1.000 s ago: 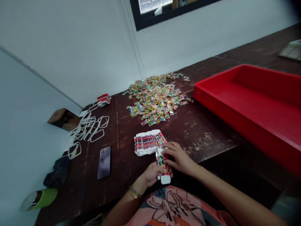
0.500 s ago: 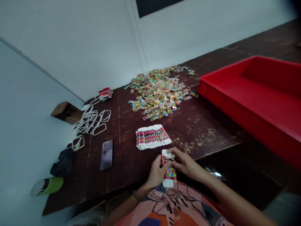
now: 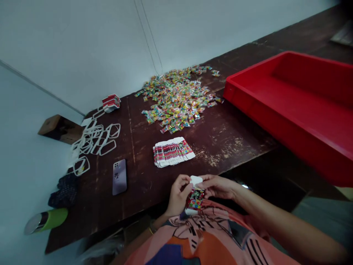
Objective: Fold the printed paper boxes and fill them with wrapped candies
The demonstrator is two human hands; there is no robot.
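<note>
Both my hands grip a small printed candy carton (image 3: 195, 198), red with colourful pictures and white end flaps, close to my body at the table's front edge. My left hand (image 3: 178, 193) pinches its upper left side by the white flap. The fingers of my right hand (image 3: 219, 186) close on the upper right side of the same carton. Just beyond my hands lies a fanned stack of flat cartons (image 3: 173, 151) with similar print. Farther back spreads a heap of small wrapped candies (image 3: 179, 97) in clear packets.
A big red tray (image 3: 275, 99) stands at the right. On the left are a purple phone (image 3: 119, 177), white band loops (image 3: 95, 138), a cardboard box (image 3: 60, 129), red-and-white cartons (image 3: 111, 103), a dark cloth (image 3: 63, 191) and a green bottle (image 3: 55, 218). A wall borders the table.
The view has shifted a little. Both hands have moved up to the carton's top flap, and the carton now tilts differently. Earlier its full printed face and lower white flap showed.
</note>
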